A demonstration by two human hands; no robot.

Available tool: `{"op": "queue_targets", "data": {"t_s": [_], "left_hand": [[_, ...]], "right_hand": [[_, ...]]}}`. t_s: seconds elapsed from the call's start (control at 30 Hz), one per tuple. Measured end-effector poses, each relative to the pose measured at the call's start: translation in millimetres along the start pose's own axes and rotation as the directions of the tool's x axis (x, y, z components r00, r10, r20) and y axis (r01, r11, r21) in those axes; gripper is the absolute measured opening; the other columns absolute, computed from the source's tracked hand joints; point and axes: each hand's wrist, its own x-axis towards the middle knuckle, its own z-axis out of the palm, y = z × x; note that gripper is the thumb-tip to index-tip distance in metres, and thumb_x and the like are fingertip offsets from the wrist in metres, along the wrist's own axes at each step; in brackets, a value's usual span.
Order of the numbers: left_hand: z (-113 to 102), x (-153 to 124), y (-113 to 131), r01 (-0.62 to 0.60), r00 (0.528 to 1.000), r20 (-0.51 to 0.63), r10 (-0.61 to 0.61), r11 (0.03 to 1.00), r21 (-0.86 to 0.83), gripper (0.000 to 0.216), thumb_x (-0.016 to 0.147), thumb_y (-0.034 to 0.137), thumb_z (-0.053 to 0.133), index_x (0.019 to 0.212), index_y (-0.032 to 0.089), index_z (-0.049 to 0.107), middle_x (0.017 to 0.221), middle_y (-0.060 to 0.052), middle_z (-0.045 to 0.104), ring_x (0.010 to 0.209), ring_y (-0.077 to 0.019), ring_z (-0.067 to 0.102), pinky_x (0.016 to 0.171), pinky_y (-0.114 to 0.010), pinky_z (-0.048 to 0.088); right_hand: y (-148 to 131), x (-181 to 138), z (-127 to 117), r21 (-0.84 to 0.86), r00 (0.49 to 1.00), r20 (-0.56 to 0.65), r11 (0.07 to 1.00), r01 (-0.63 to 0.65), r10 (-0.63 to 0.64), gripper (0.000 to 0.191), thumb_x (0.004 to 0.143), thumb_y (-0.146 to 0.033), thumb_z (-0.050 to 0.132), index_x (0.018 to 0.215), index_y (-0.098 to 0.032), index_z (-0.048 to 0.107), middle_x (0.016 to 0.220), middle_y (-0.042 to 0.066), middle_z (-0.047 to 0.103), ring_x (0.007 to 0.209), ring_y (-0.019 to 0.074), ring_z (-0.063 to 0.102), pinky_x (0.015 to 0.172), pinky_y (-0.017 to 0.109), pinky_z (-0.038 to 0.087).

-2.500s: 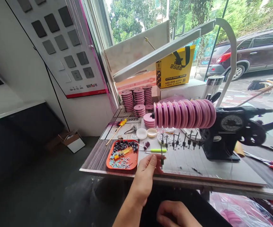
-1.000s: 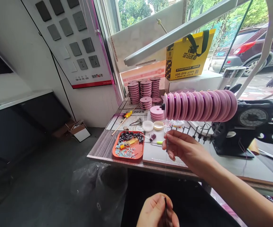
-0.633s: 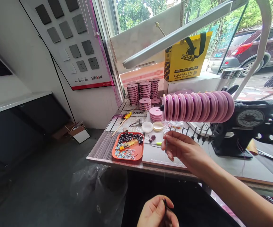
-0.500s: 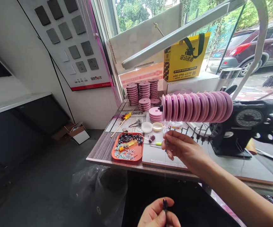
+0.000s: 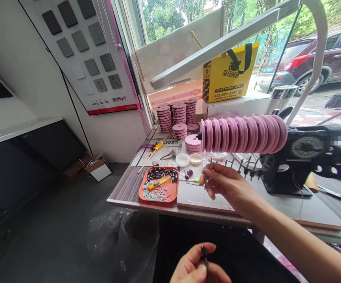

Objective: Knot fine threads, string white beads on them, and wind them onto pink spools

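Observation:
My right hand [image 5: 225, 182] is raised over the front of the table and pinches a thin dark pin-like piece [image 5: 205, 181] between thumb and fingers. Below it, in front of the table edge, my left hand [image 5: 192, 265] has its thumb and fingertips closed on a small dark piece [image 5: 204, 253], too small to name surely. Just above my right hand is a row of pink foam spools [image 5: 244, 134] threaded on the shaft of a black hand-cranked winder [image 5: 298, 157]. Left of it lies an orange-red tray [image 5: 174, 194] with black beads, small metal parts and a yellow tube.
Stacked pink spools [image 5: 179, 114] stand at the back, near a yellow bag [image 5: 226, 74] on a white box. Round dishes [image 5: 183, 160] and a rack of dark pins [image 5: 248, 167] lie behind my right hand. Scissors [image 5: 340, 195] rest at right; a white lamp arm [image 5: 217, 49] crosses above.
The whole view has shifted slightly left. Both hands keep their grips; the fingers of my left hand have spread a little at the lower right.

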Motion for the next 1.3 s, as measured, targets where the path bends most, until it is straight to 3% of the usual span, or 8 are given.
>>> {"op": "queue_targets", "data": {"t_s": [0.1, 0.2, 0.33, 0.53, 0.63, 0.73, 1.0, 1.3], "left_hand": [[24, 21, 32, -0.078, 0.997, 0.003, 0.081, 0.959, 0.271, 0.038, 0.066, 0.036, 0.070, 0.094, 0.012, 0.068, 0.094, -0.014, 0.071, 0.088, -0.0213, 0.063, 0.082, -0.030, 0.041], [54, 49, 64, -0.124, 0.990, -0.028, 0.136, 0.958, 0.257, 0.038, 0.074, 0.038, 0.061, 0.103, 0.014, 0.060, 0.079, -0.010, 0.071, 0.065, -0.0185, 0.065, 0.073, -0.034, 0.044], [70, 71, 78, -0.111, 0.982, -0.117, 0.146, 0.959, 0.262, 0.026, 0.080, 0.036, 0.055, 0.092, 0.013, 0.059, 0.073, -0.008, 0.069, 0.062, -0.0170, 0.063, 0.068, -0.032, 0.045], [37, 39, 52, 0.006, 0.986, -0.153, 0.064, 0.907, 0.422, 0.025, 0.081, 0.030, 0.053, 0.077, 0.009, 0.065, 0.070, -0.009, 0.068, 0.068, -0.0158, 0.061, 0.073, -0.029, 0.043], [18, 20, 36, 0.059, 0.984, -0.177, -0.010, 0.960, 0.275, 0.021, 0.074, 0.031, 0.062, 0.077, 0.010, 0.067, 0.066, -0.007, 0.069, 0.064, -0.0153, 0.063, 0.068, -0.028, 0.045], [5, 7, 25, 0.102, 0.990, -0.102, -0.095, 0.992, 0.071, 0.026, 0.068, 0.031, 0.068, 0.086, 0.012, 0.068, 0.069, -0.007, 0.071, 0.061, -0.0162, 0.065, 0.063, -0.028, 0.047], [3, -9, 21, 0.158, 0.982, -0.099, -0.159, 0.987, -0.021, 0.035, 0.066, 0.019, 0.071, 0.100, 0.014, 0.065, 0.070, -0.006, 0.071, 0.060, -0.0117, 0.066, 0.060, -0.021, 0.043], [-3, -8, 9, 0.187, 0.966, -0.182, -0.185, 0.982, -0.005, 0.020, 0.066, 0.029, 0.072, 0.078, 0.013, 0.068, 0.062, -0.006, 0.070, 0.051, -0.0096, 0.062, 0.053, -0.018, 0.040]], "right_hand": [[-6, 0, -1, -0.113, 1.000, 0.005, 0.993, 0.031, -0.031, 0.027, 0.071, -0.039, 0.065, 0.068, -0.015, 0.054, 0.050, -0.006, 0.045, 0.042, 0.0043, 0.036, 0.044, 0.021, 0.025], [-10, -1, -3, -0.157, 0.999, -0.012, 0.987, 0.029, -0.031, 0.026, 0.069, -0.038, 0.067, 0.066, -0.015, 0.054, 0.049, -0.008, 0.036, 0.046, 0.0046, 0.028, 0.045, 0.021, 0.021], [-9, -3, -6, -0.172, 0.999, -0.018, 0.985, 0.029, -0.033, 0.027, 0.069, -0.038, 0.067, 0.064, -0.016, 0.054, 0.051, -0.007, 0.038, 0.048, 0.0057, 0.029, 0.046, 0.021, 0.023], [-5, -1, -8, -0.119, 0.998, -0.062, 0.993, 0.009, -0.016, 0.029, 0.066, -0.041, 0.067, 0.063, -0.016, 0.053, 0.054, -0.005, 0.040, 0.048, 0.0059, 0.031, 0.046, 0.022, 0.022], [-3, 0, -9, -0.106, 0.997, -0.078, 0.994, -0.004, -0.005, 0.028, 0.065, -0.041, 0.068, 0.064, -0.017, 0.054, 0.057, -0.004, 0.043, 0.050, 0.0067, 0.032, 0.047, 0.022, 0.022], [-2, 0, -10, -0.101, 0.996, -0.087, 0.995, -0.002, -0.007, 0.029, 0.063, -0.042, 0.069, 0.063, -0.018, 0.054, 0.057, -0.004, 0.043, 0.051, 0.0077, 0.032, 0.046, 0.023, 0.022], [-1, 1, -10, -0.114, 0.996, -0.088, 0.993, 0.009, -0.020, 0.029, 0.063, -0.042, 0.069, 0.063, -0.017, 0.054, 0.057, -0.004, 0.041, 0.052, 0.0076, 0.032, 0.045, 0.021, 0.024], [-1, 1, -9, -0.122, 0.996, -0.084, 0.992, 0.008, -0.018, 0.028, 0.065, -0.041, 0.068, 0.063, -0.017, 0.053, 0.057, -0.004, 0.043, 0.052, 0.0076, 0.032, 0.046, 0.022, 0.023]]}}
